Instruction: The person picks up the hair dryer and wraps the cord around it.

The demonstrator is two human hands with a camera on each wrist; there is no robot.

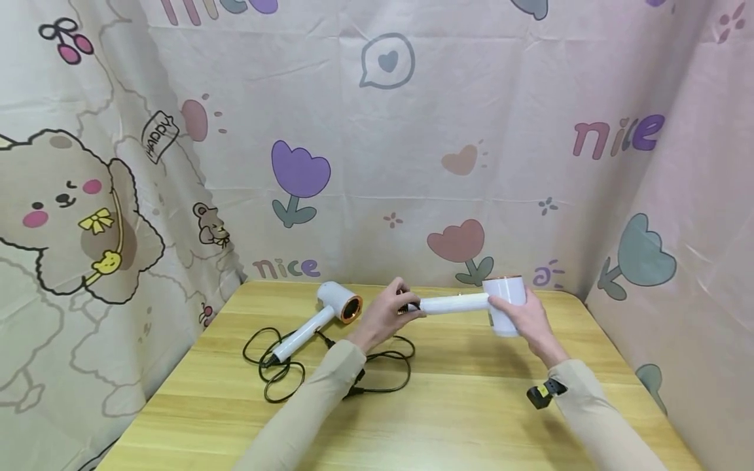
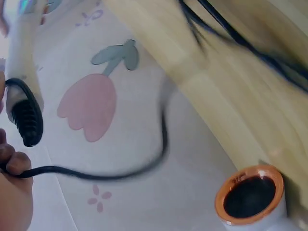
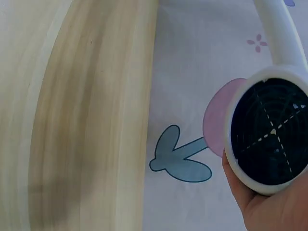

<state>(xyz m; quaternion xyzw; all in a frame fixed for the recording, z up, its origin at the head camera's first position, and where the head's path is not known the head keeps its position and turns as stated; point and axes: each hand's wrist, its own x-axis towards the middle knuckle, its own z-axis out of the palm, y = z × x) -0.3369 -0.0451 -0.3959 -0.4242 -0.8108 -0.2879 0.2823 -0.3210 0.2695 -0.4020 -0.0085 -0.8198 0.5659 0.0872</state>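
Observation:
A white hair dryer (image 1: 456,303) is held above the table, its handle roughly level and pointing left. My right hand (image 1: 535,322) grips the dryer's head around its barrel. In the right wrist view the dark round grille (image 3: 270,132) of that head faces the camera. At the handle's far end, my left hand (image 1: 385,315) pinches the black power cord (image 2: 96,176) between its fingers. The cord loops against the handle beside the black ribbed sleeve (image 2: 28,126). Some left fingers lie outside the left wrist view.
A second white hair dryer (image 1: 306,333) with a copper-coloured rim lies on the wooden table (image 1: 459,418) at left. Black cord coils (image 1: 283,383) spread around it and under my left arm. A patterned cloth (image 1: 377,144) hangs behind and at both sides.

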